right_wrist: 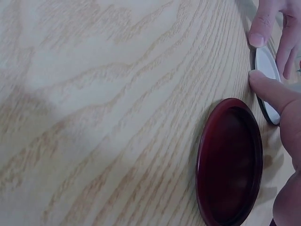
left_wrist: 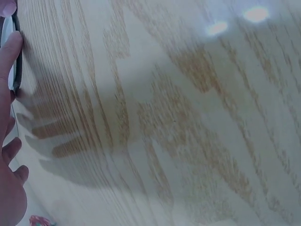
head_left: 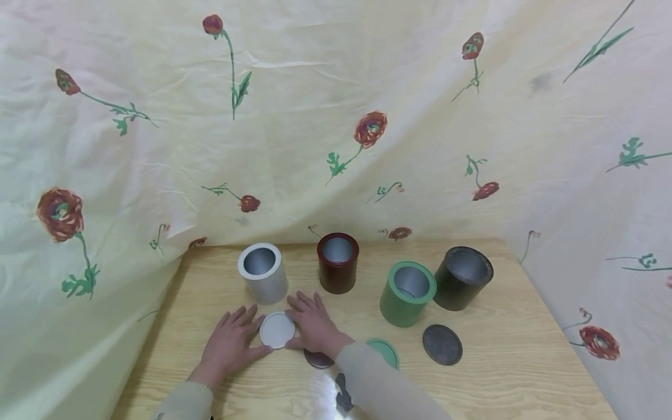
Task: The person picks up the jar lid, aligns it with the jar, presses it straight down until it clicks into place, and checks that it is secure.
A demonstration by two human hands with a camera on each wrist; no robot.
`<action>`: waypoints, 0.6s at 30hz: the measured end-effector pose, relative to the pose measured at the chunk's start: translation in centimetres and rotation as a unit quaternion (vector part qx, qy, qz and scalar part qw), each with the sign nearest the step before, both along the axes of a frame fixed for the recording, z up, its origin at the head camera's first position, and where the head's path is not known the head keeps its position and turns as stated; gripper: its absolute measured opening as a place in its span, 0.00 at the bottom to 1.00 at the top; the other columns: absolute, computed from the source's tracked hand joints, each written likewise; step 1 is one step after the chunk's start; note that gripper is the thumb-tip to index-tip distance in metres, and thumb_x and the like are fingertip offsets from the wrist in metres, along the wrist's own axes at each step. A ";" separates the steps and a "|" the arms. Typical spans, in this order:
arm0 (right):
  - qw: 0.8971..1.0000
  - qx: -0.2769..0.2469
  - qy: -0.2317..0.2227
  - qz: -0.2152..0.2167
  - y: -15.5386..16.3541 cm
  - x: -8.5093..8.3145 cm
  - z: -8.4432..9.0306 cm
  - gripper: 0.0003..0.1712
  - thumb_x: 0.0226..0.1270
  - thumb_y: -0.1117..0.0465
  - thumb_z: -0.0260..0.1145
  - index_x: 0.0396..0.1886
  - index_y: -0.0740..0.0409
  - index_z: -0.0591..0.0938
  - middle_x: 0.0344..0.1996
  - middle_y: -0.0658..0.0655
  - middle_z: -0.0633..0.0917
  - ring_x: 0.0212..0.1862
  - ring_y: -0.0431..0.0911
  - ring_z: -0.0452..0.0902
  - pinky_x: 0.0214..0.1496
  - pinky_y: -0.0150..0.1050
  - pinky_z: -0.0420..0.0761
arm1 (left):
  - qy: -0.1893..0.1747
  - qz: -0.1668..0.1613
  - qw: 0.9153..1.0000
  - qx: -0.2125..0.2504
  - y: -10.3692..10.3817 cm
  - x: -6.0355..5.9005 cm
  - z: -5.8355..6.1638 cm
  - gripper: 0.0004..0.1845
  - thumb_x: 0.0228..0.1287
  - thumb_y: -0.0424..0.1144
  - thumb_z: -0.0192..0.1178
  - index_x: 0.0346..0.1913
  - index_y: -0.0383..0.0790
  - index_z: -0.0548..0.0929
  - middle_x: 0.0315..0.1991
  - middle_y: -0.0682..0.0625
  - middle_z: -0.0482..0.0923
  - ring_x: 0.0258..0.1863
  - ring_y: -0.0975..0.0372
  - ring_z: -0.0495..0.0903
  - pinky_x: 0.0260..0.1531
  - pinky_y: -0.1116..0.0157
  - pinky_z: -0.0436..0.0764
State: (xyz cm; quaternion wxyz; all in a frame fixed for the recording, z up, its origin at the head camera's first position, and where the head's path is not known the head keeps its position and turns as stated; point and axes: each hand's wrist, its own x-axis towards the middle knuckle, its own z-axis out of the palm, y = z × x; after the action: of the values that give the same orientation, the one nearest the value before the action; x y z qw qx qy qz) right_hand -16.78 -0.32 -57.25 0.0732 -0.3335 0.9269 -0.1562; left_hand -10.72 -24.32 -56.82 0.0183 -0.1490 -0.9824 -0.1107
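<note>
A round white lid [head_left: 277, 331] lies between the two hands. My left hand [head_left: 228, 348] grips its left side, thumb at the near edge and a finger toward the far edge. On the right side, my right hand [head_left: 317, 326] holds the same lid by thumb and fingers. Both thumbs touch the rim of the white lid [right_wrist: 267, 77] in the right wrist view. A dark red lid [right_wrist: 229, 162] lies beside the right hand and is partly covered by it in the head view. Just behind the hands stands an open white canister [head_left: 268, 283].
Open dark red [head_left: 338, 274], green [head_left: 401, 303] and black [head_left: 451, 286] canisters stand farther right on the wooden table [head_left: 499, 361]. A green lid [head_left: 385, 352], partly behind the right sleeve, and a black lid [head_left: 443, 345] lie nearer. Flowered cloth [head_left: 294, 146] hangs around the table.
</note>
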 end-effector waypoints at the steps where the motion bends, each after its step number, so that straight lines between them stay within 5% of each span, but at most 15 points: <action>1: 1.000 -0.002 -0.004 0.001 0.0 0.0 0.0 0.42 0.61 0.40 0.82 0.71 0.52 0.83 0.81 0.55 0.70 0.84 0.55 0.56 0.85 0.64 0.53 | 0.004 0.000 1.000 0.005 0.0 0.0 -0.1 0.42 0.59 0.68 0.73 0.68 0.42 0.85 0.73 0.37 0.76 0.73 0.38 0.73 0.72 0.32 0.67; 11: 0.997 -0.059 -0.053 -0.004 0.5 0.3 0.2 0.42 0.62 0.45 0.83 0.72 0.57 0.81 0.81 0.56 0.70 0.85 0.54 0.55 0.86 0.63 0.49 | 0.024 -0.003 0.999 0.028 0.0 0.4 0.2 0.43 0.58 0.68 0.74 0.67 0.41 0.86 0.72 0.37 0.77 0.73 0.38 0.74 0.72 0.33 0.68; 18: 0.995 -0.092 -0.032 0.013 0.9 0.2 1.1 0.43 0.61 0.47 0.83 0.73 0.57 0.80 0.81 0.56 0.70 0.85 0.55 0.55 0.85 0.66 0.47 | 0.064 -0.009 0.998 0.021 -0.1 0.8 1.5 0.43 0.57 0.68 0.74 0.67 0.41 0.85 0.72 0.38 0.78 0.72 0.38 0.75 0.71 0.34 0.70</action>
State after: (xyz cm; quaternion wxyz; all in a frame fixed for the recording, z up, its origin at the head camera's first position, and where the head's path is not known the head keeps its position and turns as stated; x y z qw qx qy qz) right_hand -16.60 0.53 -56.12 0.0734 -0.3454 0.9014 -0.2505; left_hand -9.95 -24.44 -55.31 0.0829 -0.1640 -0.9754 -0.1216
